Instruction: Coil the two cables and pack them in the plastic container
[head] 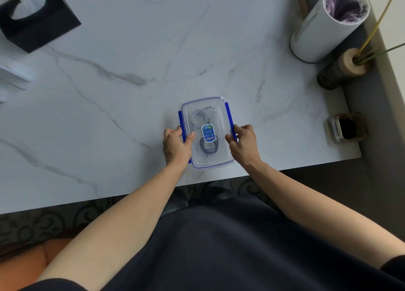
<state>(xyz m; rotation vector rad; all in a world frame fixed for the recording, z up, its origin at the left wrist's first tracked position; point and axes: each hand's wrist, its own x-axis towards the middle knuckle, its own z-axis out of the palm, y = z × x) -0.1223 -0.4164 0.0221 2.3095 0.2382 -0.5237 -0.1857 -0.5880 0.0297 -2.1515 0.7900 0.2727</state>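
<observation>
A clear plastic container [221, 124] with blue side clips stands near the table's front edge, its transparent lid with a blue label on top. Through the lid I see a coiled white cable [199, 117] in the far half and a coiled black cable [208, 148] in the near half. My left hand [177, 144] grips the container's left side, thumb on the lid and fingers around the blue clip. On the right side my right hand [242, 142] holds the other blue clip with its thumb on the lid.
The white marble table [122, 93] carries a black tissue box [37, 20] at the far left and a white box [15, 73] at the left edge. At the right stand a white cylinder bin [324, 25], a wooden vase [344, 68] and a small dark jar [347, 127].
</observation>
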